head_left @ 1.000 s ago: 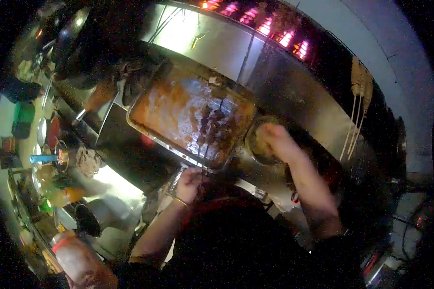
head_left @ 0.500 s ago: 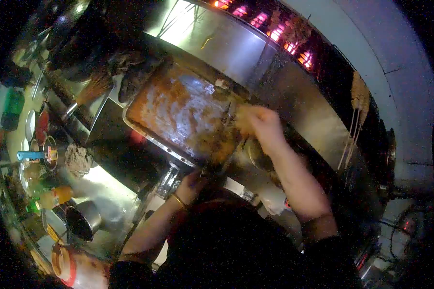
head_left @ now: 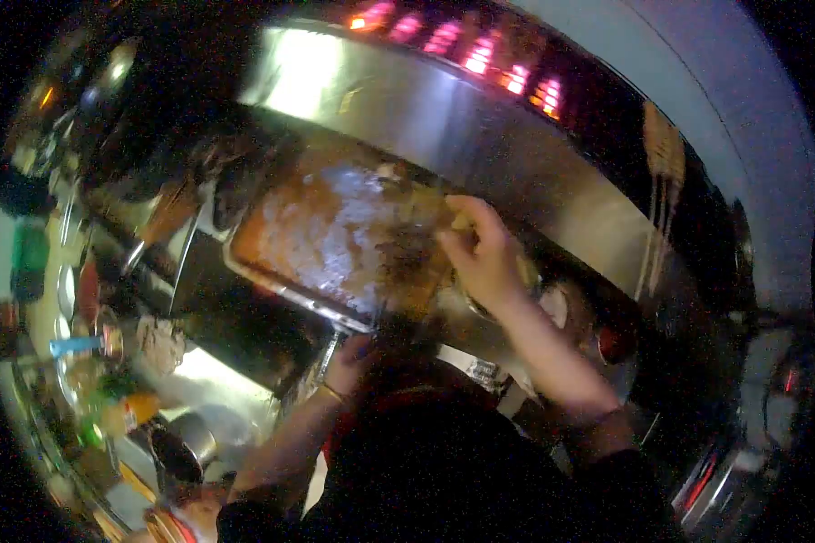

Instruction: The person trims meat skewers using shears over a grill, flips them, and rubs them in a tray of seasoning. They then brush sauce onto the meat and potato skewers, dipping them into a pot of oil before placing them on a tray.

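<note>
A metal tray smeared with orange-brown sauce or seasoning lies in the middle of the head view. Darker, coarse bits cover its right part. Over the tray's right edge is my right hand, thumb and fingers drawn together around something yellowish that is too blurred to name. A round metal bowl, partly hidden, sits just under that wrist. My left hand, with a band at the wrist, is at the tray's near edge by a metal strip; its fingers are dark and hard to make out.
Heating elements glow pink behind a steel panel. Skewers lean at the right. On the left are a brush, a crumpled cloth, an orange bottle and a metal pot. A red-filled container stands right.
The whole view has shifted and blurred. My right hand has moved slightly left and its fingers show more clearly. More of the bowls to the right has come into sight. My left hand stays near the tray.
</note>
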### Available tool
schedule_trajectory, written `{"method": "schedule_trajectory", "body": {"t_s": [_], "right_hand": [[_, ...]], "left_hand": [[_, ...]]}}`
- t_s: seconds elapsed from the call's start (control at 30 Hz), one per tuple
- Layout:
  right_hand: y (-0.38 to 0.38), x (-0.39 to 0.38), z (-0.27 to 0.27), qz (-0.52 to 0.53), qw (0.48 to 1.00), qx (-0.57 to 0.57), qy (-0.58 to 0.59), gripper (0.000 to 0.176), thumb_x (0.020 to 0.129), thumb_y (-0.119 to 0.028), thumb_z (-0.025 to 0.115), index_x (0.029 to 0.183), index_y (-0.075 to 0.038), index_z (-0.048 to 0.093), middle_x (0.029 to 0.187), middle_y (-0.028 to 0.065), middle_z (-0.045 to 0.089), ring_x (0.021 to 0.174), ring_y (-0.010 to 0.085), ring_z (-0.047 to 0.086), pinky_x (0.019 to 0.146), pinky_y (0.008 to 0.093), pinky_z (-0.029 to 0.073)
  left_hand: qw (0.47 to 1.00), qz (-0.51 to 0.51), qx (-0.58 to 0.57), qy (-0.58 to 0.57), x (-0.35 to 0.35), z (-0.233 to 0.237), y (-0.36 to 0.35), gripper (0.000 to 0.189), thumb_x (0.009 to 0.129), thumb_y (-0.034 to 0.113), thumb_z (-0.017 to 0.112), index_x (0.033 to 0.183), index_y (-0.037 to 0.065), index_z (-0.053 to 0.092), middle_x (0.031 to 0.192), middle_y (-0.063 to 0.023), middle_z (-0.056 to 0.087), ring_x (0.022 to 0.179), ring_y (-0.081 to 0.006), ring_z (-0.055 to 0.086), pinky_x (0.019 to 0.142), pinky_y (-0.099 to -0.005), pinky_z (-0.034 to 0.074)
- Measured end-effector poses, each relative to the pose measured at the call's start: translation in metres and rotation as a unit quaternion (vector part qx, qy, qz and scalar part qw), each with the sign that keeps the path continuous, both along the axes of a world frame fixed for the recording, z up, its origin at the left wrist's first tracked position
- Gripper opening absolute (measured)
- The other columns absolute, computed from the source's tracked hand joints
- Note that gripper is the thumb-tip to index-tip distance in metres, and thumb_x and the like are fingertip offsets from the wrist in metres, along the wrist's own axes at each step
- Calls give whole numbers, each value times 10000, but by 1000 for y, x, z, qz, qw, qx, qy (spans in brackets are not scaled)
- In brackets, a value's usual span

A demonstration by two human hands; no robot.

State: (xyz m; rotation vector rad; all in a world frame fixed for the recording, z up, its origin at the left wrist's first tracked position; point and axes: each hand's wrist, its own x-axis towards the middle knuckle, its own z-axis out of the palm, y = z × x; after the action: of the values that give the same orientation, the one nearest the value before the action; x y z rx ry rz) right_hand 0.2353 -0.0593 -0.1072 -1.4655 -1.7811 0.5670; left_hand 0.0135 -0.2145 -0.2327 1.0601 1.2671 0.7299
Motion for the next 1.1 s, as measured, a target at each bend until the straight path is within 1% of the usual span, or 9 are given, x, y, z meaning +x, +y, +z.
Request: {"method": "schedule_trajectory", "body": {"t_s": [0.17, 0.37, 0.47, 0.53, 0.57, 0.7, 0.8, 0.9, 1.1], "right_hand": [[-27, 0, -15, 102, 994, -17, -40, 678, 701, -11, 557, 1331, -84, 316, 1274, 182, 407, 1210, 318, 346, 1017, 408, 242], [-97, 102, -32, -100, 985, -71, 122, 348, 769, -54, 565, 1114, -53, 517, 1088, 141, 546, 1007, 273, 527, 864, 358, 426], [-136, 209, -31, -264, 957, -3, -119, 162, 794, -126, 591, 941, -58, 588, 897, 119, 605, 810, 277, 587, 696, 360, 468], [-151, 260, -16, -369, 894, -210, -146, 176, 804, -184, 566, 922, -59, 601, 842, 154, 609, 785, 316, 591, 666, 382, 475], [-172, 314, -56, -307, 860, -219, -344, 192, 813, -220, 531, 929, -87, 605, 842, 164, 608, 809, 329, 587, 676, 412, 471], [-162, 325, -55, -283, 788, -399, -372, 272, 823, -266, 471, 1032, -122, 572, 918, 166, 605, 826, 344, 583, 691, 448, 472], [-166, 356, -112, -140, 873, -241, -401, 329, 814, -224, 476, 1121, -131, 545, 1037, 180, 581, 921, 339, 564, 795, 415, 454], [-177, 378, -150, -245, 877, -361, -201, 301, 804, -189, 499, 1068, -66, 575, 1057, 182, 575, 939, 331, 550, 826, 380, 432], [-182, 351, -78, -362, 916, -169, -34, 245, 824, -212, 560, 985, -29, 591, 905, 91, 613, 829, 201, 580, 664, 324, 459]], "left_hand": [[997, -18, -69, -2, 5, 13, 12, 128, 794, 113, 533, 876, 25, 576, 772, -54, 585, 708, -142, 550, 606, -261, 448], [983, 26, -178, -36, 4, 6, 15, 115, 819, 175, 561, 789, 64, 558, 675, -35, 556, 555, -110, 511, 483, -247, 408], [983, 20, -174, -55, 14, 25, 27, 88, 827, 156, 556, 814, 70, 554, 696, -52, 587, 514, -135, 528, 455, -256, 427], [986, 18, -133, -96, 3, 3, 21, 73, 833, 131, 542, 862, 64, 545, 715, -81, 611, 498, -162, 550, 426, -264, 447], [988, 5, -132, -77, 4, 5, 22, 70, 831, 130, 543, 859, 65, 544, 702, -81, 608, 496, -158, 544, 416, -261, 434], [986, 7, -166, -6, 28, 45, 31, 62, 810, 125, 561, 825, 66, 547, 653, -79, 595, 480, -143, 517, 387, -251, 381], [973, 28, -221, -63, 31, 48, 33, 68, 787, 123, 578, 812, 66, 550, 643, -77, 594, 472, -134, 498, 384, -249, 350], [960, 124, -219, -120, 29, 19, 18, 160, 783, 124, 588, 909, 42, 536, 705, -93, 617, 521, -149, 540, 444, -261, 420], [980, 142, -100, -93, 43, 25, 8, 192, 823, 108, 574, 990, 37, 515, 787, -91, 637, 566, -142, 570, 476, -237, 452]]}}
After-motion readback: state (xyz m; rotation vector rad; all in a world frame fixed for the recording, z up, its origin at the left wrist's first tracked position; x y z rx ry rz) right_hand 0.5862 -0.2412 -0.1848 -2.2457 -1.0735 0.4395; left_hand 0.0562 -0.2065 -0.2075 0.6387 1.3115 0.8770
